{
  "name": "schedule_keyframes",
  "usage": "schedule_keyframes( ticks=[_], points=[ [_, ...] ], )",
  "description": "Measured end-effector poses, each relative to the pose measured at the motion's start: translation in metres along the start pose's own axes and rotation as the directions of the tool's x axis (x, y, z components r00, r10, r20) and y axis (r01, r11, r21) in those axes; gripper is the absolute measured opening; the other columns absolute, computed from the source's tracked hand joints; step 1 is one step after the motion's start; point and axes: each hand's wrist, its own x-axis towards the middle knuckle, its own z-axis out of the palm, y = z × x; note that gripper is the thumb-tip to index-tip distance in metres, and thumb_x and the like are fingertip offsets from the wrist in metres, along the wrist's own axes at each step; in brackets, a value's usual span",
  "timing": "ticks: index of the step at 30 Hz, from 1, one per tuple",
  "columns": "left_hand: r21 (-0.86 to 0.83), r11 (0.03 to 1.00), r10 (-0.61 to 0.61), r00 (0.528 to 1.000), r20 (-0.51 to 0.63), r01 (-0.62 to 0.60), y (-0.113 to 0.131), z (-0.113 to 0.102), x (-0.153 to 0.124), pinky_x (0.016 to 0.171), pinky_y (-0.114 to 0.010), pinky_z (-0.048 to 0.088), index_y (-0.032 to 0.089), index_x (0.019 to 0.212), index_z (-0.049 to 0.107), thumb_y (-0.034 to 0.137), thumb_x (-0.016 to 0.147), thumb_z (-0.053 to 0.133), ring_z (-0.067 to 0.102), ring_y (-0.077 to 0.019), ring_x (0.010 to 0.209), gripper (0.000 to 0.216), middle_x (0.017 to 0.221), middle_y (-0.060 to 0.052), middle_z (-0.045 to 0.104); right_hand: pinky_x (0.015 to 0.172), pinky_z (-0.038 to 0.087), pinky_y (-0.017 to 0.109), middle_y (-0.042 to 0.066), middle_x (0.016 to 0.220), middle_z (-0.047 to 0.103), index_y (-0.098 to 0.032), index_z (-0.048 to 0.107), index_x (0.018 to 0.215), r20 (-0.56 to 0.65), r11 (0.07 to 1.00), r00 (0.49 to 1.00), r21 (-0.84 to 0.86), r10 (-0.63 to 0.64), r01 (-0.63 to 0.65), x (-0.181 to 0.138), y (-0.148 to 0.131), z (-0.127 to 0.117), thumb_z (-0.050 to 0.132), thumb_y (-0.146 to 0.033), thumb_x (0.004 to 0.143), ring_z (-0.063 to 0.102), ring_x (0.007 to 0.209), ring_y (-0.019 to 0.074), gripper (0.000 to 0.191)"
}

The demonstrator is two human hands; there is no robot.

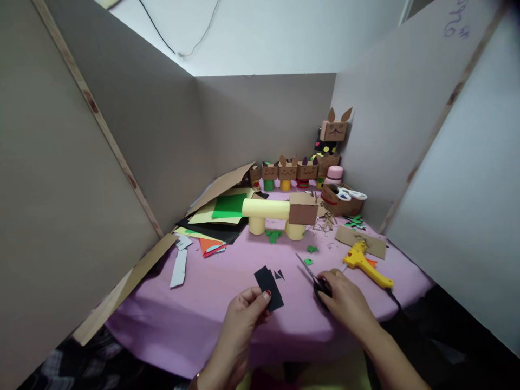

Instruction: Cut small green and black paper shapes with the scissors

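We pinch the black card (271,287) in the left hand (246,310) near the front edge of the tabletop (223,287), presumably to expose its far end. Our right hand (347,297) holds the scissors (316,283), blades pointing away. The glue gun (368,265) lies toward the right edge, likely for reach.

This seems to be a craft booth, because grey partitions (264,114) stand around the table (211,309), a yellow glue gun (368,264) lies just right of the right hand (345,298), and cardboard-headed animal figures (288,173) stand well beyond it.
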Motion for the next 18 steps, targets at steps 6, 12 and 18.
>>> schedule_keyframes(
  ticks=[6,12,18],
  points=[
    [0.026,1.0,0.016,1.0,-0.005,-0.016,0.001,0.001,0.004,0.05,-0.018,0.033,0.014,0.065,0.066,0.03,0.057,0.076,0.043,-0.0063,0.046,0.021,0.054,0.003,0.058,0.076,0.039,0.033,0.008,0.088,0.058,-0.017,0.065,0.085,0.047,0.995,0.994,0.01,-0.098,0.097,0.0,-0.014,-0.003,0.054,-0.011,0.072,0.055,0.085,0.0246,0.018],
    [0.023,1.0,0.02,0.999,0.039,-0.021,-0.006,0.007,0.003,0.049,-0.017,0.034,0.013,0.066,0.065,0.029,0.058,0.077,0.045,-0.0067,0.047,0.021,0.055,0.003,0.059,0.054,0.038,0.026,0.002,0.063,0.06,-0.015,0.064,0.071,0.161,0.77,0.981,0.638,-0.108,-0.02,-0.022,-0.063,0.009,0.059,-0.037,0.079,0.052,0.058,0.0157,0.024],
    [0.173,0.977,0.134,0.991,-0.023,-0.128,-0.005,-0.011,0.024,0.054,-0.021,0.04,0.016,0.066,0.061,0.045,0.067,0.066,0.052,-0.0114,0.05,0.029,0.054,0.003,0.059,0.047,0.034,0.021,-0.004,0.051,0.054,-0.016,0.05,0.059,0.307,0.495,0.952,0.827,-0.004,-0.265,-0.026,-0.074,0.027,0.059,-0.047,0.076,0.044,0.044,0.0079,0.037]
  ],
)
